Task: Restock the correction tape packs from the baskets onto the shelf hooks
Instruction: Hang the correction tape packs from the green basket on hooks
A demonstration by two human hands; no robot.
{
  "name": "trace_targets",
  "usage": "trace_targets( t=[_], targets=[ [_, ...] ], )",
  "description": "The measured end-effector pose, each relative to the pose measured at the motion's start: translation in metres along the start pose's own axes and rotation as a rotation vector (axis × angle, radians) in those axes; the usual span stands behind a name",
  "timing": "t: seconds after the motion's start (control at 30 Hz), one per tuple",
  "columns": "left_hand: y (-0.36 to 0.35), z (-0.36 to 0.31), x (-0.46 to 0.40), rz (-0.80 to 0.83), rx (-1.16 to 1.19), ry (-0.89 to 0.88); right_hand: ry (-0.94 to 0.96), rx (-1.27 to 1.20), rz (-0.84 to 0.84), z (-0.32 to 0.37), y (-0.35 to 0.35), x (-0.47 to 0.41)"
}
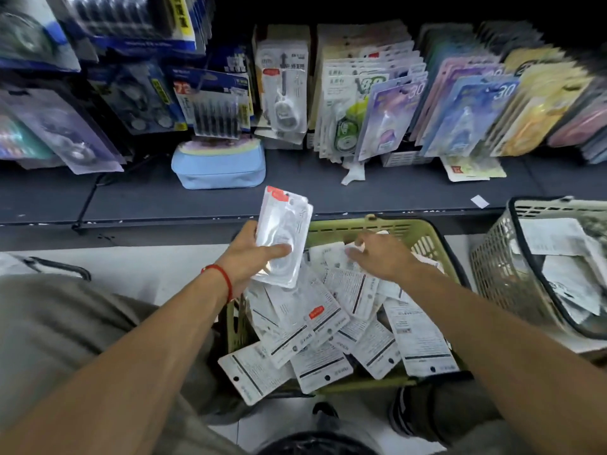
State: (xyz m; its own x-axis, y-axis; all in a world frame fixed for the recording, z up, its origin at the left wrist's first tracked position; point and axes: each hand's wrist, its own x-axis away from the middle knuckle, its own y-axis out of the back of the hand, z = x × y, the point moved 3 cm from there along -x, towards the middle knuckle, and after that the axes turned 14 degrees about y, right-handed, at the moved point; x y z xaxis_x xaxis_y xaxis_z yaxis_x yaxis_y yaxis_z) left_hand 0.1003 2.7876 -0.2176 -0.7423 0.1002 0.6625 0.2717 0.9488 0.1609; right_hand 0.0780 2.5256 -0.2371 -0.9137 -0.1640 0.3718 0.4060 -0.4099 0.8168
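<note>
My left hand (pixel 253 254) grips a small stack of white correction tape packs (pixel 282 231) with red labels, held upright over the left rim of the green basket (pixel 394 226). The basket is filled with several loose white packs (pixel 331 320), most lying back side up. My right hand (pixel 381 257) reaches into the far side of the basket with fingers relaxed, touching the packs there; whether it holds one I cannot tell. On the shelf hooks above hangs a row of matching white packs (pixel 284 90).
A grey basket (pixel 492 257) with more white packs stands at the right. A light blue pouch (pixel 218 169) lies on the dark shelf board (pixel 328 195). Other blister packs hang left (pixel 210 103) and right (pixel 466 110). My knees frame the green basket.
</note>
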Motion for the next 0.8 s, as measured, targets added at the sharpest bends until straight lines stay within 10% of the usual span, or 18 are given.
trace_targets(
  t=[0.1, 0.47, 0.8],
  targets=[
    [-0.002, 0.009, 0.002, -0.009, -0.102, -0.033, 0.003, 0.115, 0.126, -0.015, -0.031, 0.014],
    [-0.022, 0.006, -0.004, 0.057, -0.080, -0.151, 0.169, -1.021, 0.031, -0.007, 0.043, 0.036],
    [-0.057, 0.006, 0.007, 0.362, 0.246, 0.075, 0.067, -0.882, -0.353, 0.001, 0.027, 0.008]
  ],
)
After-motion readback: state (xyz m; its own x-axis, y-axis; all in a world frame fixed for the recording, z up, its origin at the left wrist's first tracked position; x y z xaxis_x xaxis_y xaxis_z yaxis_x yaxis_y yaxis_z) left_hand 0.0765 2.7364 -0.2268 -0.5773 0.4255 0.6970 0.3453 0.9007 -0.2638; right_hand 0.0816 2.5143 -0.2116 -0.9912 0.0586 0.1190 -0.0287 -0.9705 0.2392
